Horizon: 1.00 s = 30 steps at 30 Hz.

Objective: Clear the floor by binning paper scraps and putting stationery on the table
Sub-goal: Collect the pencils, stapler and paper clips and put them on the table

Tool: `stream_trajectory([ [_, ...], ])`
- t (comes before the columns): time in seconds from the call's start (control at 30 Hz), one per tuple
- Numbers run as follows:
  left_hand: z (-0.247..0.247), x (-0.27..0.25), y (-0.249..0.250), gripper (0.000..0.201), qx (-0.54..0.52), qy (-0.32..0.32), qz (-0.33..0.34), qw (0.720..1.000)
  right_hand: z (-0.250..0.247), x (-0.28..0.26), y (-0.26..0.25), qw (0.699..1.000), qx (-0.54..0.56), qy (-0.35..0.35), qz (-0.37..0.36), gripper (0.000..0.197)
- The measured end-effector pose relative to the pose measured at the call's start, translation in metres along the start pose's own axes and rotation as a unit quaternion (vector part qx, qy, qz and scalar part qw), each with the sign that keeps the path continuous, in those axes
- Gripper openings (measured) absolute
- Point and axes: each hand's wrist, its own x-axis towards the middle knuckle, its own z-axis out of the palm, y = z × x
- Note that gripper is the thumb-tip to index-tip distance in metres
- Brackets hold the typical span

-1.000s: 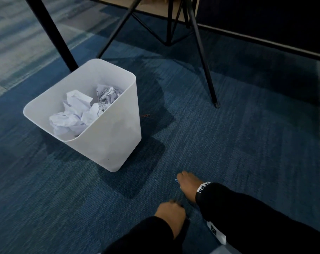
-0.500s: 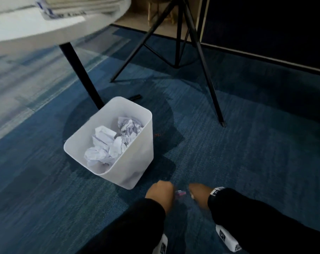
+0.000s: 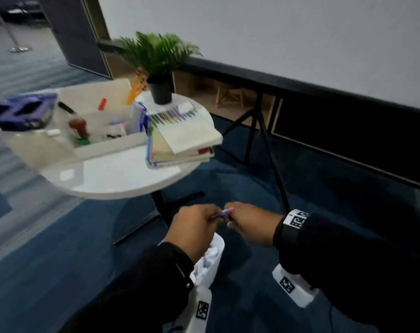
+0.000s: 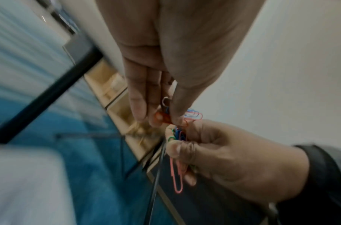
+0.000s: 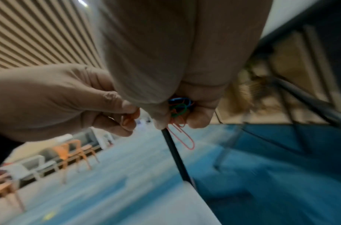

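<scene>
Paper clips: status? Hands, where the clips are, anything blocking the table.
Left hand pinches a few paper clips. Right hand grips the rest. Both held above the bin, short of the table. Nothing in the way.

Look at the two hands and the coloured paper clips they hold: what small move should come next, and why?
Probably carry both hands up and forward over the white table and let go there. The left hand and right hand each pinch paper clips near the bin, and clips are stationery, so they belong on the table.
</scene>
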Motion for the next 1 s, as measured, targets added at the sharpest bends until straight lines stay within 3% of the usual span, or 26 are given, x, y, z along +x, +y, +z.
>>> stream_trajectory([
  [0.13,-0.113,0.022,0.001,0.017,0.049,0.119,0.013,0.992,-0.079,0.040,-0.068,0.995,-0.028,0.037,-0.083,0.014],
  [0.2,-0.164,0.038,-0.008,0.019,0.096,0.156,0.000,0.983,-0.111,0.059,-0.094,0.992,-0.048,0.051,-0.100,0.002],
  [0.3,-0.217,0.077,-0.031,0.017,0.217,0.174,-0.051,0.959,-0.143,0.083,-0.126,0.990,-0.079,0.064,-0.101,0.009],
  [0.37,-0.238,0.109,-0.047,0.019,0.292,0.152,-0.086,0.940,-0.158,0.099,-0.142,0.987,-0.101,0.071,-0.103,0.014],
  [0.57,-0.244,0.169,-0.074,0.021,0.416,0.045,-0.140,0.897,-0.178,0.127,-0.157,0.984,-0.122,0.079,-0.106,0.015],
  [0.77,-0.220,0.180,-0.099,0.025,0.366,0.018,-0.175,0.914,-0.190,0.151,-0.160,0.983,-0.134,0.066,-0.111,0.035],
  [1.0,-0.217,0.153,-0.105,0.015,0.365,0.020,-0.179,0.914,-0.196,0.189,-0.188,0.973,-0.172,0.076,-0.137,0.010],
])
